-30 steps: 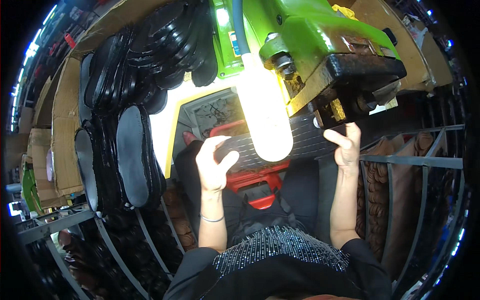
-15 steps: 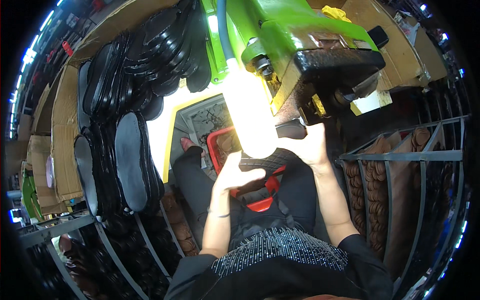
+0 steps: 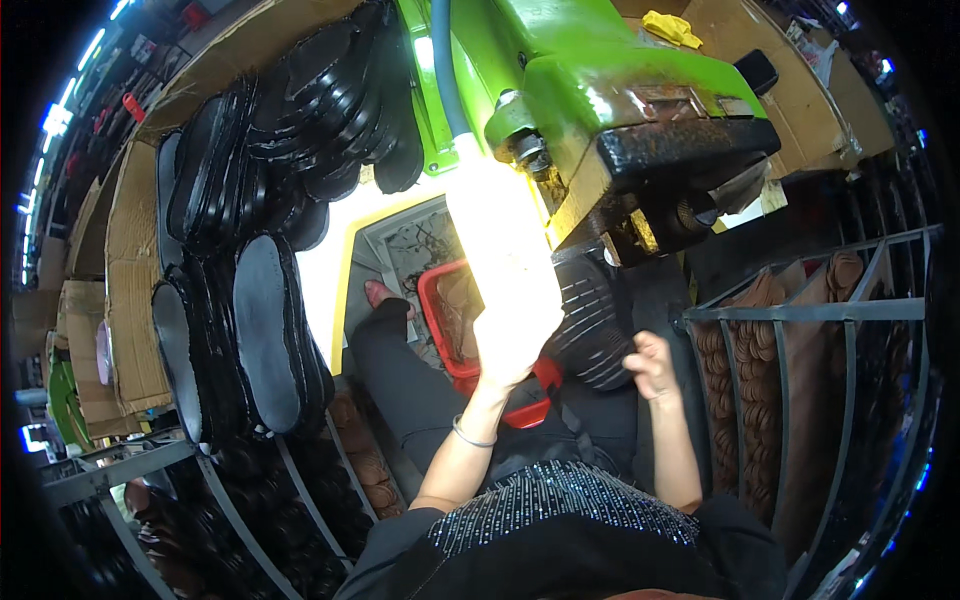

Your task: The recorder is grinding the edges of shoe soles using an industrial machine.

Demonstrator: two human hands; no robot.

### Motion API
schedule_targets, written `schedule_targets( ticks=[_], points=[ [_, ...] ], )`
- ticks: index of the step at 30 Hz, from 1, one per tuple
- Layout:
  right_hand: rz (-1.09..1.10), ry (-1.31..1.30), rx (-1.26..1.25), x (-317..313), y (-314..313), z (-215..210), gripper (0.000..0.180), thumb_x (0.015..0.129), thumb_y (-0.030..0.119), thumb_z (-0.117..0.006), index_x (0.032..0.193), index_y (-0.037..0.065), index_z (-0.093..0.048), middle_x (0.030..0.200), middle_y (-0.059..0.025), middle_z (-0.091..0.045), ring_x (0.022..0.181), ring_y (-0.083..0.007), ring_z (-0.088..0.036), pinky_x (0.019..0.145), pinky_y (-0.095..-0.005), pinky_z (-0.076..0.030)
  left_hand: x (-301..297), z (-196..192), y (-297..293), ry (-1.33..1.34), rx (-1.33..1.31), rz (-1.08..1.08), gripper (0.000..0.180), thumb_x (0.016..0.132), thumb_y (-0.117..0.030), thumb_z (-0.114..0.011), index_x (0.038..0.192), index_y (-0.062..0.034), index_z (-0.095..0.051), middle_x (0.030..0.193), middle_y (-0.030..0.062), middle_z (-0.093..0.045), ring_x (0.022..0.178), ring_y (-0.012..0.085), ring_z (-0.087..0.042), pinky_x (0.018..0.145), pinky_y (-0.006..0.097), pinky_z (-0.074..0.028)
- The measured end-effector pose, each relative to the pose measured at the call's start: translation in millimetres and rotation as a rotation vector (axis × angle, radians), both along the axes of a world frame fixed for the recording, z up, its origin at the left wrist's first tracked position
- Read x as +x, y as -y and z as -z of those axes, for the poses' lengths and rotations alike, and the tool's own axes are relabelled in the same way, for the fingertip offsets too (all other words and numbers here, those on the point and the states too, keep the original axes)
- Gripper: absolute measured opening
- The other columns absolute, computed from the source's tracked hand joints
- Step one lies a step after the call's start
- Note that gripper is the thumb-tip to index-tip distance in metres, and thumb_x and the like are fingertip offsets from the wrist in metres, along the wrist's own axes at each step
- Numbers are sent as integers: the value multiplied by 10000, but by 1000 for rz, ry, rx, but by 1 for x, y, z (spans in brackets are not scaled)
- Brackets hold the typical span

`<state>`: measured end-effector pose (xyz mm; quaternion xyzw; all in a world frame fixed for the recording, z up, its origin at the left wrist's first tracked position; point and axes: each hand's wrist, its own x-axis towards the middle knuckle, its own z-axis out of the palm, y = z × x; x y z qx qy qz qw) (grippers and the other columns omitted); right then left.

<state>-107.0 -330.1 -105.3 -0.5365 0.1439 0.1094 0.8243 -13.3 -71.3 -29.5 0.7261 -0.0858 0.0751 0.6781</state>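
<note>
A black ribbed shoe sole (image 3: 590, 322) stands just below the dark head (image 3: 680, 170) of a green machine (image 3: 590, 70). My left hand (image 3: 512, 345) grips the sole's left edge and is washed out by the glare of a bright lamp (image 3: 490, 215). With curled fingers, my right hand (image 3: 652, 364) holds the sole's right edge. A red basket (image 3: 436, 300) sits under both hands, above my lap.
Stacks of black soles (image 3: 262, 340) lean on a wire rack at the left, with more (image 3: 340, 110) above. Brown soles (image 3: 800, 350) fill a metal rack at the right. Cardboard boxes (image 3: 125, 290) stand at the far left.
The sole was held flat and wide across; now it is turned more upright under the machine head. My hands have come closer together, and the right hand sits lower.
</note>
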Motion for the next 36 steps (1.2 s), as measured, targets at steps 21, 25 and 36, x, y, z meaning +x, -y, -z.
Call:
schedule_targets(
  ticks=[21, 25, 36],
  points=[
    [33, 558, -499, 138, -67, -143, 225, 778, 29, -670, 977, 7, -567, 904, -19, -613, 844, -94, -557, 777, -247, -454, 19, -21, -110, -216, -411, -92, 365, 665, 26, -726, 995, 48, -572, 875, 81, -630, 784, 152, -599, 734, 268, -480],
    [-2, 647, -513, 130, -100, -162, 379, 707, -16, -743, 1048, -19, -578, 956, -63, -652, 874, -115, -601, 791, -244, -481, 2, 11, -137, -241, -528, -22, 307, 707, 22, -693, 971, 17, -535, 889, 81, -609, 783, 152, -589, 741, 276, -483],
    [-31, 392, -625, 122, -87, -160, 253, 710, -22, -739, 929, -28, -613, 794, -50, -656, 705, -86, -597, 667, -224, -493, -33, 28, -103, -318, -186, 24, 219, 701, 2, -752, 870, 4, -613, 802, 48, -639, 720, 109, -595, 685, 236, -477]
  ],
)
